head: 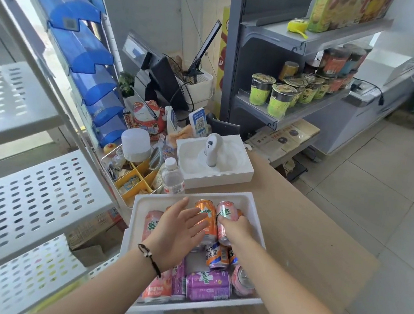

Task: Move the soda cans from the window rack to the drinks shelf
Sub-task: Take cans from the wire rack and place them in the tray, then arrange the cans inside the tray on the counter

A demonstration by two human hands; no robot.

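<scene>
My right hand [237,226] grips the upright pink aluminium can [223,218]; my flat, empty left hand [178,229] touches the orange aluminium can [206,222] beside it.

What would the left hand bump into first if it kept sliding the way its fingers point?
Probably the upright orange Mirinda soda can: the left hand lies open with its fingertips already at that can's side, inside the white foam tray. Depth is hard to judge.
</scene>
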